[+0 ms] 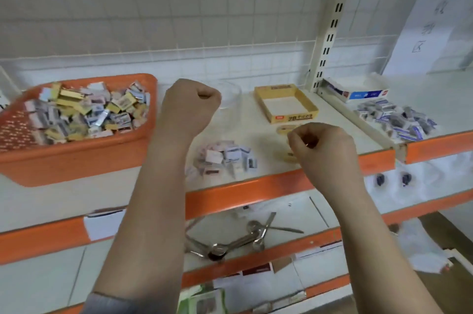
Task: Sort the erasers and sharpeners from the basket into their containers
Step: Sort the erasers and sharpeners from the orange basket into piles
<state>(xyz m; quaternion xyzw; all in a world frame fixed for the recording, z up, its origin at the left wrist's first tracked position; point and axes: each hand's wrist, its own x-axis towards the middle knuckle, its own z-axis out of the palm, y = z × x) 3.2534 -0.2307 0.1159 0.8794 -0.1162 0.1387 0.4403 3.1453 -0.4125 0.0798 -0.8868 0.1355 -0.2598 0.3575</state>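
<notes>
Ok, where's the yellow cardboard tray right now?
In the head view, the yellow cardboard tray sits on the shelf right of centre, just beyond the right hand and left of the slotted shelf upright.

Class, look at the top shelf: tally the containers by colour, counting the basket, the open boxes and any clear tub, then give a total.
Orange: 1, the basket
Yellow: 1, the open cardboard box
White and blue: 1, the open box
Clear: 1, the clear tub, partly hidden behind the left hand
Total: 4

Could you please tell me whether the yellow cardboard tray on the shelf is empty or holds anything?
Empty: the yellow cardboard tray shows only its bare white floor.
</notes>
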